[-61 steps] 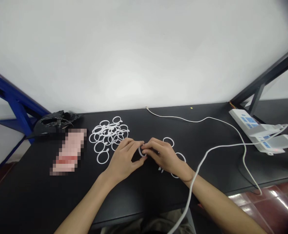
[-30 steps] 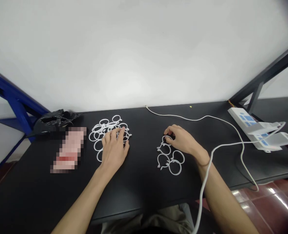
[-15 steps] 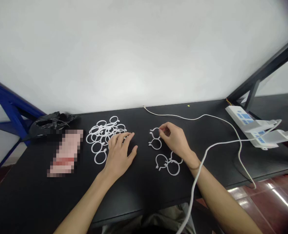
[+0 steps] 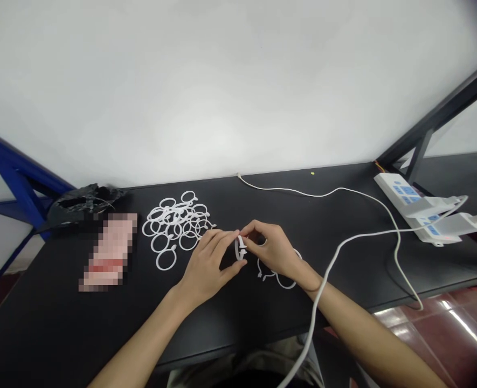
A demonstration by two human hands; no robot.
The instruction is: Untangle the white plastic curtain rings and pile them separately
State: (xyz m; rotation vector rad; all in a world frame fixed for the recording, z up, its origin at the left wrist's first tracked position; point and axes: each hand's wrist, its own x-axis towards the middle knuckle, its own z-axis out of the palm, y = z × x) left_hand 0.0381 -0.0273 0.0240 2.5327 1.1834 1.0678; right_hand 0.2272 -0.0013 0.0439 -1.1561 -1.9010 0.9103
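Observation:
Between my hands, white open-ended plastic rings point(image 4: 237, 250) stand on edge, seen nearly side-on; they look like two together, but I cannot count them surely. My left hand point(image 4: 209, 257) grips them with fingertips above and thumb below. The thumb and fingers of my right hand point(image 4: 271, 248) pinch them from the right, near the top. Beyond my left hand lies a loose pile of white rings point(image 4: 173, 218). Under and beside my right hand, a few more rings point(image 4: 284, 284) lie on the table, partly hidden by it.
The black table point(image 4: 222, 323) runs along a white wall. A black plastic bag point(image 4: 84, 200) and a blurred pink item point(image 4: 112, 242) lie left. At right, a power strip point(image 4: 408, 202) holds chargers; a white cable point(image 4: 323, 293) crosses over my right forearm.
My right hand has moved left and toward me, and the two rings by it are gone from their spot. My left hand has come right, away from the pile, and closed on the rings.

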